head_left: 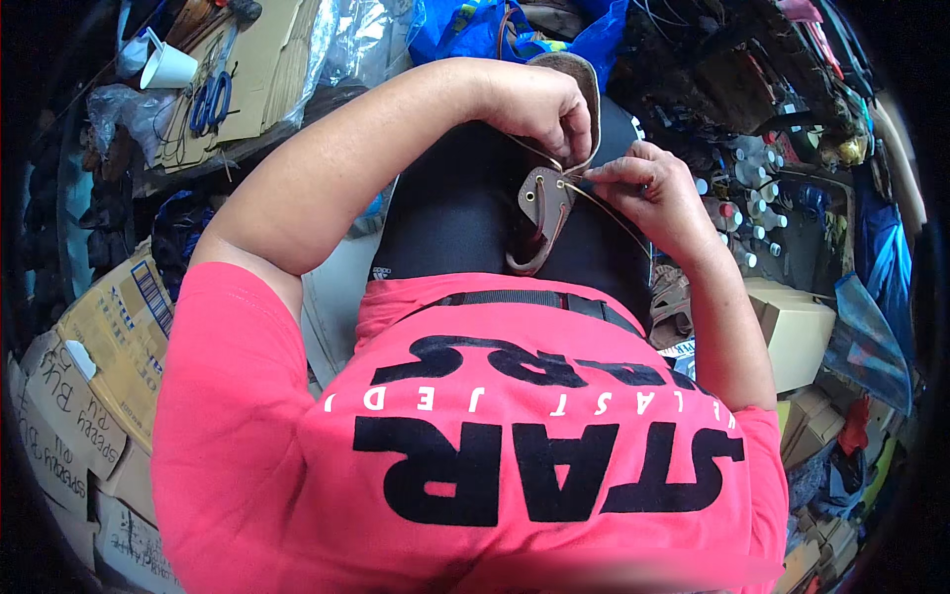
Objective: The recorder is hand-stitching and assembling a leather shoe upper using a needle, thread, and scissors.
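Note:
A brown-grey boat shoe [542, 203] with brass-coloured eyelets lies across my lap between my thighs. Its tan sole edge curves up at the far end. Over the shoe opening, my left hand [547, 111] is closed, fingertips curled down beside the eyelets; what they pinch is hidden. My right hand [648, 188] pinches a thin tan lace [616, 214] just right of the eyelets. One strand of it trails down to the right, and another runs out from under my left hand toward the eyelets.
Blue plastic bags [445, 30] lie beyond my knees. At far left, blue-handled scissors [211, 102] and a white cup [169, 63] rest by cardboard sheets. Several small bottles [757, 193] stand at right, near a cardboard box [795, 332]. Marked cardboard [109, 346] lies at left.

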Action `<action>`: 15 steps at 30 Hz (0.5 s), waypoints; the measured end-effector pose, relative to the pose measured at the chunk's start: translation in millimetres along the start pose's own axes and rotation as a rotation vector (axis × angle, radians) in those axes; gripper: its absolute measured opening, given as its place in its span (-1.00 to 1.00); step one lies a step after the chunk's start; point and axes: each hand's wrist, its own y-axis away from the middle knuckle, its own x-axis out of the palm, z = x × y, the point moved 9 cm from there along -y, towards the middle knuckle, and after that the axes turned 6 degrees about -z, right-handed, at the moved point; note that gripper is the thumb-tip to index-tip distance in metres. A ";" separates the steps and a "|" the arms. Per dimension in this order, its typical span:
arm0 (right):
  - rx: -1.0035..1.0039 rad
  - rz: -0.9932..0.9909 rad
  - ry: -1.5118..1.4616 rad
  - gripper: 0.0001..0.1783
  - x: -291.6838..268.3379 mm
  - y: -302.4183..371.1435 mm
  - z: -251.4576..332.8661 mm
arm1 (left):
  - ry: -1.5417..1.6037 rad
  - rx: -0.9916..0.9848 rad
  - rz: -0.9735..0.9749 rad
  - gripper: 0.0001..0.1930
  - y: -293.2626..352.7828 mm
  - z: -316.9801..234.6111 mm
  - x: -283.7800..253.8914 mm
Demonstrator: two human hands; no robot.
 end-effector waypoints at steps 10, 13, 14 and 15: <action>0.034 -0.021 -0.042 -0.83 1.3 -1.7 -5.2 | -0.070 0.089 -0.025 -0.77 -1.8 -2.0 -1.7; 0.024 -0.014 0.003 -0.85 -1.6 -5.3 -3.2 | -0.109 0.120 -0.046 -0.77 -3.6 -5.2 -3.3; -0.018 0.001 0.021 -0.84 -2.6 -6.9 1.0 | -0.095 0.131 -0.049 -0.77 -4.1 -6.4 -3.5; -0.039 0.017 0.043 -0.84 -3.1 -8.9 3.5 | -0.087 0.124 -0.041 -0.77 -4.8 -5.9 -3.2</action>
